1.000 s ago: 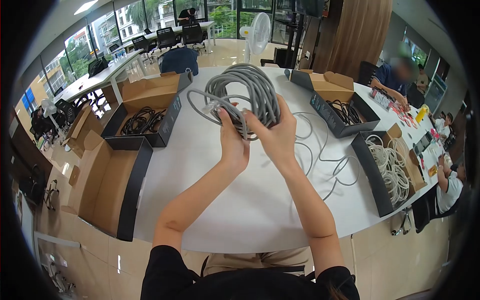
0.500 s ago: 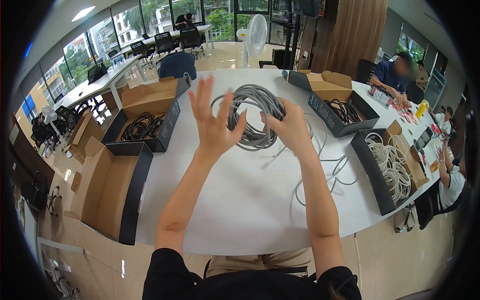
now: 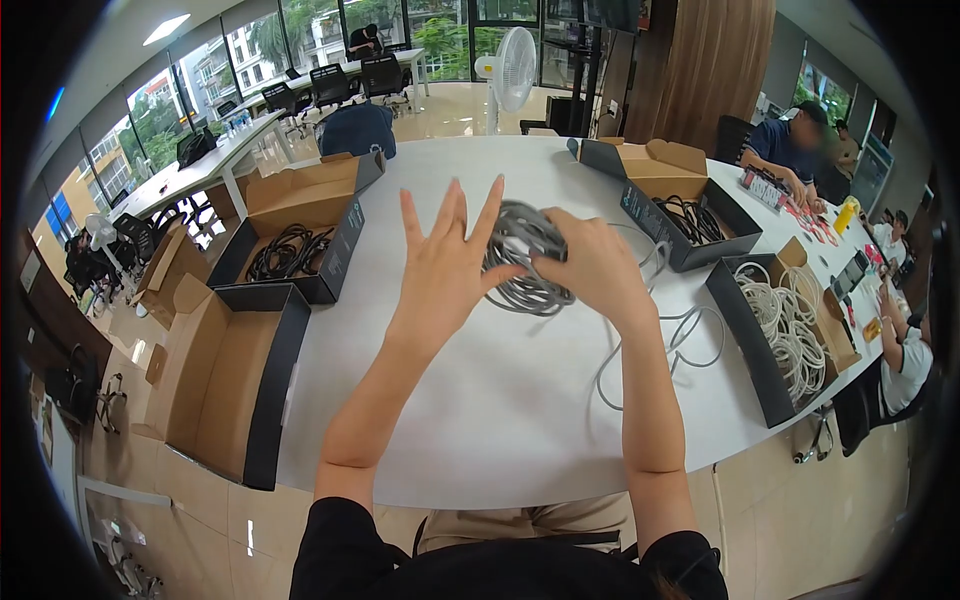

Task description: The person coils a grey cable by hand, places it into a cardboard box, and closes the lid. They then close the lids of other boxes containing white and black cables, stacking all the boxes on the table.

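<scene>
A coiled bundle of grey cable [image 3: 528, 262] is gripped at its upper right side by my right hand [image 3: 592, 262], whose fingers wrap over the coil. At the coil's left side is my left hand [image 3: 447, 262], its fingers spread wide and its thumb tip near the loops. A loose length of the grey cable [image 3: 692, 338] trails in curves over the white table [image 3: 450, 430], to the right of the coil and partly behind my right forearm.
Two boxes with black cables [image 3: 290, 252] [image 3: 690, 222] stand at the back left and back right. An empty open box [image 3: 225, 385] lies front left; a box of white cables [image 3: 790, 335] stands right. Beyond sit a fan [image 3: 513, 70] and people [image 3: 785, 150].
The coil has moved slightly right and down with my right hand, which has turned over its top. My left hand has shifted right and down, fingers still spread.
</scene>
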Demonstrator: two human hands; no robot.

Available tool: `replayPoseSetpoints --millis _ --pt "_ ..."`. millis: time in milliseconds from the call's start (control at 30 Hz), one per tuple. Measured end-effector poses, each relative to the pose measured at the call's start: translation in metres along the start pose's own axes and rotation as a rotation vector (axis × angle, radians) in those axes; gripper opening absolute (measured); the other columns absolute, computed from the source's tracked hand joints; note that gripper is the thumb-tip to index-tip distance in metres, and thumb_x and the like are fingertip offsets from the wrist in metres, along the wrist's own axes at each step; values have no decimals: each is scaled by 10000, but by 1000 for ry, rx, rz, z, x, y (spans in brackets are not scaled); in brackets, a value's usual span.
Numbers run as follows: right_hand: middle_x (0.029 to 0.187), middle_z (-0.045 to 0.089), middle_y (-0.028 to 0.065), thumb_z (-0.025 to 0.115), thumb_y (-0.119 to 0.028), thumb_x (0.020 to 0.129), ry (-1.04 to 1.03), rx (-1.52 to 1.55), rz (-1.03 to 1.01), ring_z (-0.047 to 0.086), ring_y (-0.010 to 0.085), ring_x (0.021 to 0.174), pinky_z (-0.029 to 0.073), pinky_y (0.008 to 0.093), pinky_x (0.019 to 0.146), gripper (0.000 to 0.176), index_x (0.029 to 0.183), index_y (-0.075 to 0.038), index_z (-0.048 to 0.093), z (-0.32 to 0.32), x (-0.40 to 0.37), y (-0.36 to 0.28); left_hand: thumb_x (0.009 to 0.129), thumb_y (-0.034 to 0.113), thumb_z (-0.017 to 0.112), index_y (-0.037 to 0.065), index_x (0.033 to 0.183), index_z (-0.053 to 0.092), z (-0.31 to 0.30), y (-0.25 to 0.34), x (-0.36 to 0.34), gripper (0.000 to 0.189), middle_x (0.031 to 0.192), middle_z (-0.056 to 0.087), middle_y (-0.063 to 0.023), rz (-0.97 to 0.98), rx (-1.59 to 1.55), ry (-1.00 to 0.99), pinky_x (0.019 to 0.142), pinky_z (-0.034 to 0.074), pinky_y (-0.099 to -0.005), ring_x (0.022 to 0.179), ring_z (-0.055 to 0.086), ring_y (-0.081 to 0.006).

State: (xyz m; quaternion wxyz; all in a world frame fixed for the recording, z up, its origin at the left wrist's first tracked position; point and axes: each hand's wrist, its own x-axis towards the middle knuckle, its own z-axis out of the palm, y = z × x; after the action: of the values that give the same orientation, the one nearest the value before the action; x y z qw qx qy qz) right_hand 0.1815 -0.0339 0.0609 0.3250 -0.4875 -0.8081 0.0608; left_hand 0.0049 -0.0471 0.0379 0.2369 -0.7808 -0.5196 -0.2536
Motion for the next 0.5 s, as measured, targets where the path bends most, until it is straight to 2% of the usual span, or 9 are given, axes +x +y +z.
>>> replayPoseSetpoints --millis 33,100,133,167,267,300,400,500 --pt "679 628 143 673 -240 687 -34 -87 -59 603 302 624 455 368 587 340 939 -21 604 2 -2 -2 678 373 706 114 1409 214 0 1 -2 919 1364 341 -194 -26 -61 -86 1025 24 -631 1313 273 -287" --pt "666 620 140 681 -263 681 -99 -265 -184 598 316 632 454 387 587 338 916 -34 598 9 -8 -8 646 305 738 141 1415 198 6 4 -7 954 1342 366 -199 1 -58 -69 1025 13 -637 1316 264 -279" --pt "665 618 140 683 -271 678 -116 -258 -210 597 320 634 455 392 591 336 907 -40 594 10 -10 -9 630 271 754 155 1418 190 6 6 -7 976 1331 379 -201 15 -56 -62 1025 7 -639 1317 260 -275" --pt "663 616 140 685 -279 675 -132 -246 -234 596 324 636 455 397 594 335 897 -47 589 13 -11 -11 590 178 776 121 1377 285 1 6 -7 930 1197 519 -187 115 -14 83 1034 215 -548 1212 426 -266" --pt "651 609 142 690 -277 662 -165 -158 -260 587 324 625 444 391 589 341 915 -76 580 5 -12 -15 549 109 775 106 1316 382 -14 -9 12 862 1007 630 -146 39 -733 -467 887 435 -379 988 592 -261" --pt "652 609 141 691 -274 658 -189 -112 -249 585 322 622 438 384 583 354 932 -83 574 -2 -12 -17 519 74 766 107 1277 429 -8 -15 13 831 897 663 -110 188 -890 -369 698 488 -298 794 647 -251" --pt "663 621 124 695 -270 650 -233 -46 -180 581 304 605 416 358 561 413 1001 -109 548 -18 -14 -21 524 101 788 139 1277 441 -7 -15 9 830 885 665 -128 155 -857 -340 700 483 -307 778 650 -258" --pt "678 638 95 721 -283 637 -171 -16 -148 566 287 564 394 335 541 497 1062 -132 510 -22 -18 -18 527 130 807 119 1253 475 -26 -8 7 798 892 660 -161 -40 -966 -413 681 480 -285 747 655 -256"
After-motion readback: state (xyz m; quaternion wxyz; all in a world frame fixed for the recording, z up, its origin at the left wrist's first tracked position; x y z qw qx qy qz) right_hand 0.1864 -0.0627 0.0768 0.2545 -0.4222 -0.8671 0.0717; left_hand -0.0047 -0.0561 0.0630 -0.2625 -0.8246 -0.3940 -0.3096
